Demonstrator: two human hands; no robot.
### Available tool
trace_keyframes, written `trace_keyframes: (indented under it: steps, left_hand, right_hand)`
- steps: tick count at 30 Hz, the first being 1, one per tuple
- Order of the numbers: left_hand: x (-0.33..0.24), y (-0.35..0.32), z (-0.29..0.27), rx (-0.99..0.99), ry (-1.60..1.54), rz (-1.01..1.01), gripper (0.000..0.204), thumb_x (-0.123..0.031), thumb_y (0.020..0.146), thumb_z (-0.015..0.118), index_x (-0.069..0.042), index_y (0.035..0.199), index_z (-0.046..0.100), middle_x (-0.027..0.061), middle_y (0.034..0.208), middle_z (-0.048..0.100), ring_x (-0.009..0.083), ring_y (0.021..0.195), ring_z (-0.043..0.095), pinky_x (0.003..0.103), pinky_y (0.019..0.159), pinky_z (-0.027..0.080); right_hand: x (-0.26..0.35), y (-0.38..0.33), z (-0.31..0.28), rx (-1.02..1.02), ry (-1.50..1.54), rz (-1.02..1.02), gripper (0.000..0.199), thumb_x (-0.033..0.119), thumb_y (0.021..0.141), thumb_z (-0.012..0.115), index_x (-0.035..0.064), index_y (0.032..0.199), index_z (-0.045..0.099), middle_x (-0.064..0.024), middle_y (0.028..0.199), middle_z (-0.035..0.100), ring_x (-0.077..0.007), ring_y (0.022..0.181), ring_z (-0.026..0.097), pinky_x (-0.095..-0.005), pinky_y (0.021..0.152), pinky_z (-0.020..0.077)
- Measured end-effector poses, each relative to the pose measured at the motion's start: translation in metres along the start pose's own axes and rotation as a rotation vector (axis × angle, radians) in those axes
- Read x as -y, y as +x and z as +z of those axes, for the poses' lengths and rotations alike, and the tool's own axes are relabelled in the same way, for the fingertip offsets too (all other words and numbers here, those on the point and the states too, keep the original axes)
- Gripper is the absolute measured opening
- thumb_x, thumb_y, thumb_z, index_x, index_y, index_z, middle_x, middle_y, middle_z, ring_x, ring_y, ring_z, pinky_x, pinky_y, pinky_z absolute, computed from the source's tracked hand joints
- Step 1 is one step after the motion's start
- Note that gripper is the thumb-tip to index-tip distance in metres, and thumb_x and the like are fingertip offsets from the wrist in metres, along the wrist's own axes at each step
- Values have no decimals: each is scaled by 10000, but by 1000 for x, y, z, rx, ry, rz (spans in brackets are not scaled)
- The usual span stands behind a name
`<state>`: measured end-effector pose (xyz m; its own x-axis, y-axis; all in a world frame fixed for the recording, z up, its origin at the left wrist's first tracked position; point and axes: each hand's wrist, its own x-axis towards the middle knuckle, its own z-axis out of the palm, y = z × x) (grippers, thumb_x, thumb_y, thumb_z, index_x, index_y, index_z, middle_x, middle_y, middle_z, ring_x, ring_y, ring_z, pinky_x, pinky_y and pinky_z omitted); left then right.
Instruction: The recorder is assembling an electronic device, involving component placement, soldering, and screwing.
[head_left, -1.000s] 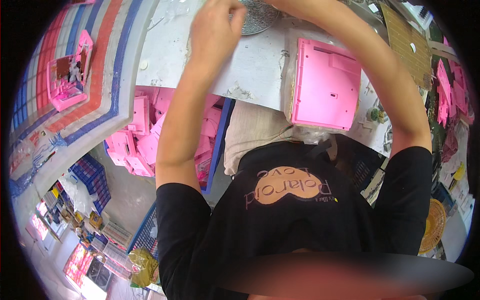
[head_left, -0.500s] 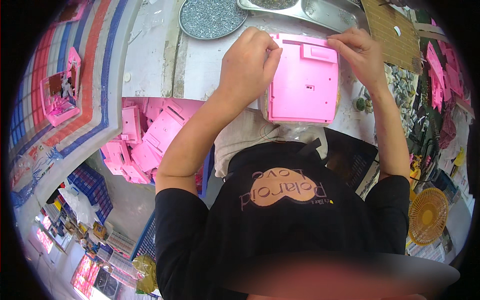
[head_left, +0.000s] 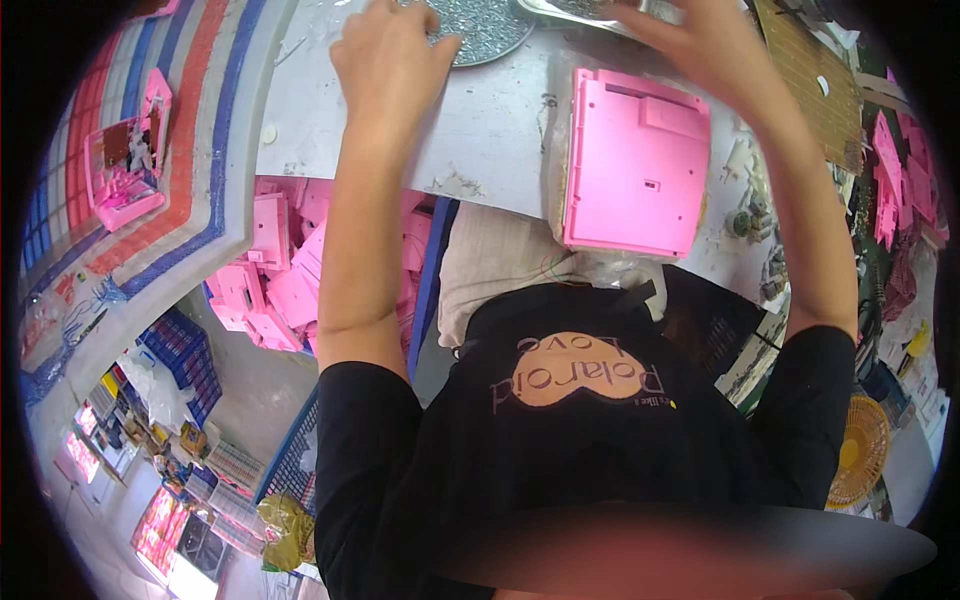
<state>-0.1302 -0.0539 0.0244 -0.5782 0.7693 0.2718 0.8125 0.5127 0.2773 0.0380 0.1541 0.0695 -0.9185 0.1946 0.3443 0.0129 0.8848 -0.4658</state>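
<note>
A pink plastic panel (head_left: 625, 185) with a raised block near its far edge lies flat on a clear-wrapped stack on the table, touched by neither hand. My left hand (head_left: 388, 65) is over the left side of a round metal plate (head_left: 503, 56) of small silvery metal pieces. Its thumb and forefinger are apart, and the other fingers are partly cut off by the upper edge. Beyond the panel, my right hand (head_left: 700, 45) reaches over a steel tray (head_left: 562, 14), fingers stretched and slightly blurred. I cannot make out anything held in it.
Below the table's left part stands a blue crate (head_left: 432, 270) heaped with pink plastic parts (head_left: 300, 275). Small pale pieces and a green round item (head_left: 740, 222) lie right of the panel. A brown board (head_left: 815, 90) is at the far right, an orange basket (head_left: 860, 450) lower down.
Both hands have left the panel's far edge. The left moved left and away to the round plate; the right moved away to the steel tray. The panel now appears slightly farther right in view.
</note>
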Motion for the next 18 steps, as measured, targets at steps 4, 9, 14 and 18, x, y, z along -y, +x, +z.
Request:
trace_keyframes:
  steps: [4,9,14,18]
  left_hand:
    - [15,6,13,53,-99,100,127,-150,833,708,-29,797,725,176,869,680,384,918,641,512,835,480]
    - [19,5,13,-80,-311,0,178,-166,843,719,1,783,699,197,806,662,397,809,635,501,759,489]
    - [17,-5,13,-60,-478,-34,102,-98,835,776,-42,920,774,61,840,712,158,716,618,295,669,490]
    - [-52,-43,-8,117,-849,26,81,-87,824,776,-52,897,783,65,829,714,205,711,639,305,636,492]
  right_hand:
    - [8,72,79,261,-419,-230,171,211,789,671,87,842,775,-98,892,716,-308,977,637,-451,857,517]
    - [2,96,106,312,-478,-212,191,203,811,649,66,843,778,-122,923,747,-315,1003,662,-465,855,533]
    - [-2,100,124,350,-447,-205,206,202,829,644,56,866,785,-139,929,759,-322,1000,688,-489,855,539]
    - [-4,101,109,364,-456,-83,207,202,829,649,59,875,791,-152,954,766,-316,1005,710,-489,856,538]
